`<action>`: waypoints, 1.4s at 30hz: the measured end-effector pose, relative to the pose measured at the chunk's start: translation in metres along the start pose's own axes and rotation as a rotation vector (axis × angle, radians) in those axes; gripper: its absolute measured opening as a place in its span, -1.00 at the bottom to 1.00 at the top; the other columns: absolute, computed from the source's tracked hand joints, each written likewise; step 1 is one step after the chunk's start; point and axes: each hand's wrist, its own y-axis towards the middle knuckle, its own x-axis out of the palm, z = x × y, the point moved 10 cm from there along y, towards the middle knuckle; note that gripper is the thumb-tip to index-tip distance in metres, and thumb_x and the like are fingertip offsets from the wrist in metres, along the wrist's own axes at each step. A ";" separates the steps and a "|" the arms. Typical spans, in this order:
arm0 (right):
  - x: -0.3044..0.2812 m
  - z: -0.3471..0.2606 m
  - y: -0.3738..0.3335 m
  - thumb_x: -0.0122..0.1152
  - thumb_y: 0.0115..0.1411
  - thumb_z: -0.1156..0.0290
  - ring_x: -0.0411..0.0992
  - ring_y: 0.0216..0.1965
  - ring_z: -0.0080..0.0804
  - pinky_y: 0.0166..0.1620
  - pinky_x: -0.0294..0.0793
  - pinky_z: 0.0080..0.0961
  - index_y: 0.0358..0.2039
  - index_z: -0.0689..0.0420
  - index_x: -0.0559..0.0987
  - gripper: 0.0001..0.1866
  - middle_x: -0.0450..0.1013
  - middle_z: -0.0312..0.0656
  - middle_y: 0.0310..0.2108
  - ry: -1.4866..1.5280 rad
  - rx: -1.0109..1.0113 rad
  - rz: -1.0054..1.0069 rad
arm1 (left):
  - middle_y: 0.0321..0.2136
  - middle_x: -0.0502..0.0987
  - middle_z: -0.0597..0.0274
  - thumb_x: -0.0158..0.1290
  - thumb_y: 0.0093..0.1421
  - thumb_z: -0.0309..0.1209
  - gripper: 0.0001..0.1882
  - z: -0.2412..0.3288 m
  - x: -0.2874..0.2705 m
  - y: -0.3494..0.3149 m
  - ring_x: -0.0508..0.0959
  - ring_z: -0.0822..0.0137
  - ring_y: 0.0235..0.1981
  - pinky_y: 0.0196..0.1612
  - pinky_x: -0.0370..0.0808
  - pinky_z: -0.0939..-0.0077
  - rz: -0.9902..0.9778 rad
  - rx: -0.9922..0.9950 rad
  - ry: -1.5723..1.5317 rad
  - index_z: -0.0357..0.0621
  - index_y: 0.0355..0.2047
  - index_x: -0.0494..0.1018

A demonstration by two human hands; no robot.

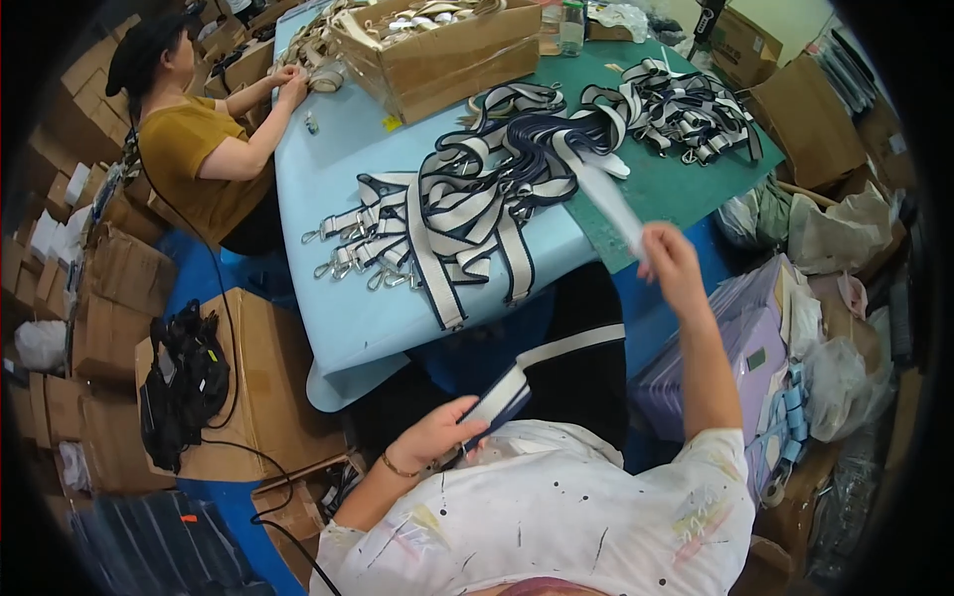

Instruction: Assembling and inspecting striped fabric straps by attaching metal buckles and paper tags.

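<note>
Near my lap, my left hand grips a folded navy-and-white webbing strap; one loose length of it trails right across my dark trousers. My right hand, raised at the table's right front edge, pinches one end of a whitish, see-through plastic strip. The strip is smeared by motion, so I cannot tell whether it is a bag. Its far end lies over a heap of similar navy-and-white straps on the table. Metal snap hooks hang from strap ends at the heap's left.
The table has a light blue cover and a green mat. A cardboard box of small parts stands at the back. At the left a co-worker handles beige pieces. Purple folded goods are stacked at my right; a carton stands left.
</note>
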 end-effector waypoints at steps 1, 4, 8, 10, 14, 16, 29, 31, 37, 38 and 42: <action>0.026 0.007 -0.028 -0.03 0.29 0.39 0.39 -0.58 -0.67 -0.54 0.36 -0.74 -0.19 0.16 0.48 -0.83 0.51 -0.25 -0.44 0.240 0.173 -0.125 | -0.49 0.46 0.26 -0.08 0.27 -0.47 -0.84 0.011 -0.002 0.002 0.45 0.51 -0.59 -0.50 0.43 0.66 0.013 0.054 0.024 -0.21 -0.15 0.31; 0.093 0.017 -0.109 0.02 0.27 0.43 0.42 -0.54 -0.71 -0.48 0.40 -0.79 -0.15 0.19 0.51 -0.81 0.51 -0.26 -0.41 0.429 0.368 -0.506 | -0.50 0.46 0.25 -0.10 0.28 -0.46 -0.80 0.050 -0.002 0.004 0.44 0.50 -0.61 -0.52 0.42 0.63 0.081 0.141 0.016 -0.21 -0.10 0.29; 0.150 0.048 -0.174 0.01 0.28 0.45 0.36 -0.52 -0.75 -0.42 0.39 -0.79 -0.11 0.21 0.51 -0.79 0.50 -0.32 -0.39 0.529 0.503 -0.707 | -0.50 0.47 0.23 -0.10 0.30 -0.43 -0.76 0.084 -0.005 0.009 0.45 0.46 -0.63 -0.55 0.42 0.63 0.152 0.303 -0.026 -0.24 -0.06 0.28; 0.161 0.075 -0.193 0.01 0.28 0.45 0.34 -0.52 -0.74 -0.41 0.40 -0.77 -0.12 0.19 0.50 -0.80 0.49 -0.33 -0.39 0.430 0.640 -0.608 | -0.49 0.47 0.23 -0.10 0.30 -0.42 -0.76 0.084 -0.006 0.011 0.46 0.46 -0.63 -0.54 0.43 0.63 0.162 0.299 -0.019 -0.24 -0.06 0.27; 0.164 0.087 -0.193 0.00 0.29 0.43 0.35 -0.50 -0.71 -0.40 0.40 -0.76 -0.12 0.16 0.50 -0.80 0.47 -0.33 -0.37 0.250 0.642 -0.499 | -0.49 0.47 0.26 -0.09 0.31 -0.38 -0.74 0.081 0.000 0.013 0.45 0.52 -0.61 -0.53 0.43 0.67 0.156 0.299 0.007 -0.24 -0.06 0.27; 0.176 0.077 -0.187 -0.01 0.29 0.43 0.36 -0.49 -0.71 -0.39 0.40 -0.76 -0.11 0.16 0.49 -0.80 0.48 -0.32 -0.35 0.459 0.618 -0.495 | -0.46 0.47 0.24 -0.08 0.31 -0.38 -0.71 0.079 0.013 0.012 0.45 0.53 -0.58 -0.52 0.45 0.67 0.086 0.265 0.083 -0.26 -0.02 0.26; 0.218 0.058 -0.173 0.01 0.29 0.43 0.37 -0.46 -0.67 -0.40 0.35 -0.72 -0.11 0.09 0.44 -0.83 0.44 -0.36 -0.37 0.878 0.578 -0.386 | -0.30 0.43 0.14 0.05 0.21 -0.48 -0.70 0.067 0.003 0.011 0.48 0.50 -0.52 -0.55 0.51 0.61 0.246 0.344 0.353 -0.30 -0.14 0.20; 0.219 0.061 -0.174 0.01 0.29 0.43 0.36 -0.46 -0.67 -0.40 0.35 -0.72 -0.12 0.09 0.44 -0.83 0.45 -0.35 -0.37 0.911 0.600 -0.369 | -0.29 0.41 0.12 0.08 0.19 -0.50 -0.69 0.060 -0.005 0.010 0.49 0.49 -0.48 -0.56 0.51 0.60 0.301 0.342 0.244 -0.30 -0.19 0.18; 0.235 0.063 -0.188 0.01 0.28 0.45 0.34 -0.47 -0.64 -0.43 0.34 -0.73 -0.06 0.08 0.44 -0.78 0.45 -0.29 -0.33 1.175 0.718 -0.445 | -0.31 0.41 0.12 0.02 0.24 -0.43 -0.69 0.047 -0.013 0.010 0.46 0.50 -0.58 -0.62 0.47 0.62 0.395 0.356 0.163 -0.28 -0.11 0.17; 0.238 0.063 -0.190 0.02 0.28 0.45 0.34 -0.47 -0.63 -0.43 0.34 -0.73 -0.05 0.08 0.44 -0.77 0.45 -0.28 -0.32 1.229 0.745 -0.462 | -0.32 0.42 0.12 -0.03 0.28 -0.42 -0.68 0.043 -0.015 0.011 0.46 0.49 -0.61 -0.64 0.46 0.63 0.412 0.338 0.161 -0.27 -0.06 0.16; 0.241 0.062 -0.193 0.02 0.28 0.45 0.34 -0.47 -0.62 -0.42 0.33 -0.73 -0.05 0.08 0.45 -0.77 0.46 -0.28 -0.31 1.279 0.794 -0.483 | -0.31 0.43 0.12 -0.07 0.30 -0.37 -0.67 0.048 -0.015 0.006 0.45 0.52 -0.63 -0.66 0.44 0.64 0.445 0.412 0.098 -0.28 -0.03 0.16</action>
